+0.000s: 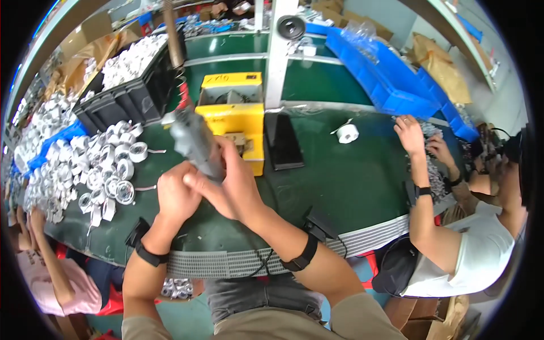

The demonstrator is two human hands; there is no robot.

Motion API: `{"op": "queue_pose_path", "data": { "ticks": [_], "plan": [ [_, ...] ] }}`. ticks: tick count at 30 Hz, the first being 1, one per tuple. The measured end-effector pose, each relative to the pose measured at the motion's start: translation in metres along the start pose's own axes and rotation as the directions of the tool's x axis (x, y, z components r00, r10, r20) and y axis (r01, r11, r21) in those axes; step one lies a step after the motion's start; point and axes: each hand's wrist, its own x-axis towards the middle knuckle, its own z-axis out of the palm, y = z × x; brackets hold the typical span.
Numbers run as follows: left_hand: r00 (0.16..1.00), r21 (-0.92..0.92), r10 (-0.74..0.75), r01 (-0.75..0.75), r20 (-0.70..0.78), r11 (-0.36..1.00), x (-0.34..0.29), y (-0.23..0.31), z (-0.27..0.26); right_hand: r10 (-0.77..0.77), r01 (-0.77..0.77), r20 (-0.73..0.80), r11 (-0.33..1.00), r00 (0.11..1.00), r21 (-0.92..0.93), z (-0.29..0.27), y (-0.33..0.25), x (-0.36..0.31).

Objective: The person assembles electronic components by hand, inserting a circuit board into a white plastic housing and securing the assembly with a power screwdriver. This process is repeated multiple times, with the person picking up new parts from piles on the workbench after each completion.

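My right hand (241,184) is closed around a grey handheld power tool (197,141), which is blurred and stands below a red cord (183,95). My left hand (177,191) presses against the right one, its fingers curled in. Whatever the left fingers hold is hidden behind them. Just beyond my hands stands a yellow bin (254,122) with small parts in its compartments. To the left lies a heap of white round housings (124,170), some with short wires. A single white housing (347,134) with a wire sits apart on the green table (334,181).
A black crate (127,102) full of small white parts is at the back left. A dark flat device (284,141) lies beside the bin. Blue trays (385,85) stand back right, near a metal post (277,56). Co-workers' hands (409,135) work at right and far left.
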Motion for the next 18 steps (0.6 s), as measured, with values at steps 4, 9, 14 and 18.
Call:
{"op": "queue_pose_path", "data": {
  "ticks": [4, 9, 14, 18],
  "plan": [
    [0.996, -0.120, 0.039, -0.029, 0.085, 0.992, -0.007, 0.007, -0.007, -0.347, 0.258, -0.356, 0.926, 0.868, -0.274, -0.073, -0.011, 0.018],
    [0.953, -0.237, 0.244, -0.199, 0.182, 0.951, -0.009, 0.011, -0.012, 0.046, -0.256, -0.254, 0.305, 0.966, -0.917, -0.231, 0.046, 0.017],
    [0.792, -0.472, 0.414, -0.183, 0.449, 0.862, -0.014, 0.014, -0.008, 0.087, -0.302, -0.294, 0.428, 0.952, -0.852, -0.238, 0.049, -0.018],
    [0.690, -0.693, 0.377, 0.250, 0.618, 0.677, -0.029, 0.013, 0.008, -0.112, 0.008, -0.109, 0.735, 0.988, -0.678, -0.135, 0.000, -0.049]
  ]
}}
